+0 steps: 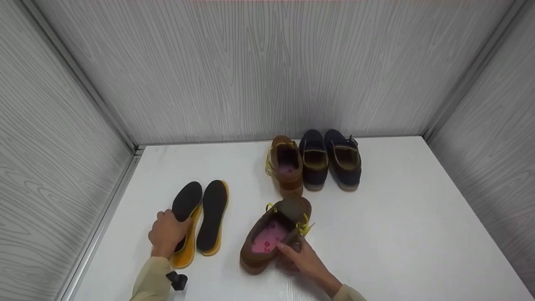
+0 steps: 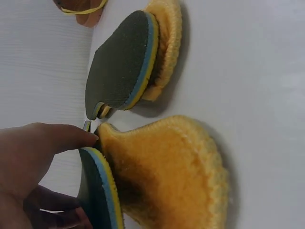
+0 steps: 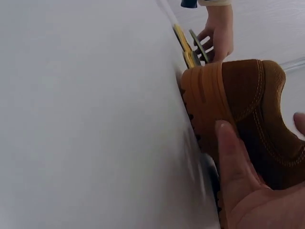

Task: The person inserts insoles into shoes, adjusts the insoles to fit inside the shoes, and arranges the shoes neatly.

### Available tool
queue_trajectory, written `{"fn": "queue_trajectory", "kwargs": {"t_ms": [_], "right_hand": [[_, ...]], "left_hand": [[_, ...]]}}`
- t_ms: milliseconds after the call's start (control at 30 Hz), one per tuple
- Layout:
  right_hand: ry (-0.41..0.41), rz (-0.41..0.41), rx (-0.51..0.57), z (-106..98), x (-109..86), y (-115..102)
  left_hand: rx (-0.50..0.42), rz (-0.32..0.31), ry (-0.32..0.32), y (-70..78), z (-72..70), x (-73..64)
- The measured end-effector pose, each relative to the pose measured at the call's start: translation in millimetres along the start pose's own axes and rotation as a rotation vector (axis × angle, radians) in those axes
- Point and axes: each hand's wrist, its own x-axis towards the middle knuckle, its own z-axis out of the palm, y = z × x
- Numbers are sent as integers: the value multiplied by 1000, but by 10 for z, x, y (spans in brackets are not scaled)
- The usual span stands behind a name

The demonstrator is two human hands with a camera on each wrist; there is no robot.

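Note:
My left hand (image 1: 166, 230) pinches a dark insole (image 2: 99, 191) with blue and yellow layers at its edge, the thumb on one side and fingers on the other. The insole is tilted up over an orange fleecy insole (image 2: 167, 167). Beside them, a second dark insole (image 1: 212, 219) lies on another orange fleecy insole (image 2: 169, 40). My right hand (image 1: 307, 260) holds a brown shoe (image 1: 252, 264) by its side, thumb at the opening and fingers along the sole. Yellow laces (image 1: 304, 225) and a pink patterned lining (image 1: 267, 239) show on this shoe.
A matching brown shoe (image 1: 290, 184) stands behind, its heel close to the held shoe's toe. Two dark navy shoes (image 1: 314, 173) (image 1: 349, 173) stand to its right, near the back wall (image 1: 250, 75). Grey wood-grain panels enclose the white table (image 1: 397, 230) on three sides.

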Motion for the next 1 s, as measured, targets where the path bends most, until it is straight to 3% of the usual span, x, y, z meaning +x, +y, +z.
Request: {"fn": "queue_trajectory", "kwargs": {"t_ms": [67, 233, 300, 367, 433, 533, 633, 733, 833, 1000], "right_hand": [[53, -90, 25, -100, -3, -25], [302, -371, -16, -393, 146, -178], [354, -435, -119, -515, 273, -254], [349, -482, -292, -645, 420, -304], [264, -523, -470, -771, 556, -352], [32, -587, -690, -936, 715, -412], [-214, -604, -812, -1026, 817, -512], [-378, -568, -874, -1030, 882, -614], [-436, -535, -939, -1019, 909, -675], [-402, -542, -1039, -991, 919, -690]], "left_hand": [[-14, 4, 38, 17, -31, -26], [-43, 28, 100, 105, -148, -135], [-62, 49, 94, 165, -200, -205], [-85, 80, 81, 243, -249, -276], [-110, 116, 66, 332, -295, -343], [-130, 168, 37, 481, -371, -436], [-123, 205, 11, 642, -444, -535], [-91, 245, -1, 791, -495, -654], [-45, 299, -1, 909, -500, -797], [35, 366, -19, 1038, -485, -1027]]}}
